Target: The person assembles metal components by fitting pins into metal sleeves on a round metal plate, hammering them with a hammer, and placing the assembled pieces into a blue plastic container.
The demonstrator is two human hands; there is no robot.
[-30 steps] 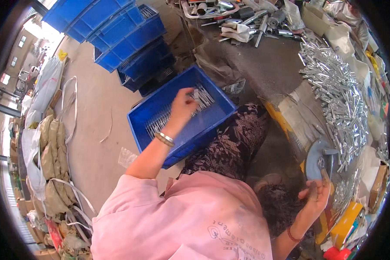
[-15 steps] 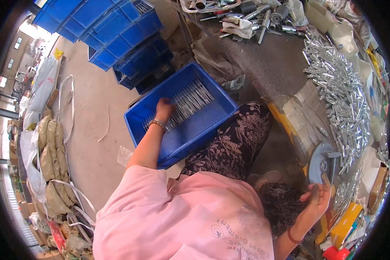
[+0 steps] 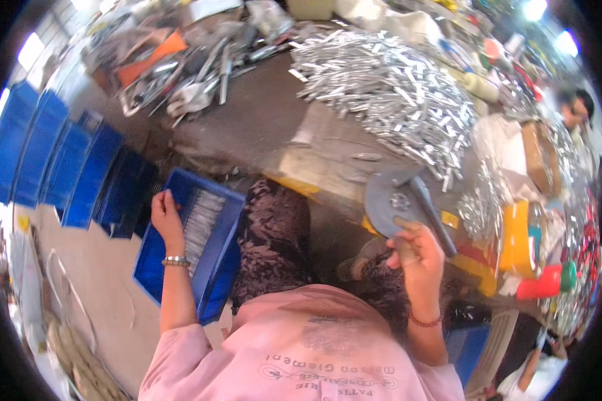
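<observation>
While your left hand [image 3: 166, 212] lay spread on metal strips [image 3: 201, 224] in the blue crate [image 3: 214, 267], strips running away from you, your right hand [image 3: 415, 250] gripped the grey disc [image 3: 391, 200] just ahead.

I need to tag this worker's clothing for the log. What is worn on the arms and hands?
Both hands are bare, no gloves. Short pink sleeves leave the forearms uncovered. The left wrist carries a beaded bracelet with a metal band; the right wrist has a thin red cord bracelet.

The crate [image 3: 217, 267] looks like smooth blue plastic, the heaped strips [image 3: 388, 93] bright shiny metal, the disc [image 3: 391, 200] probably dull grey metal.
</observation>
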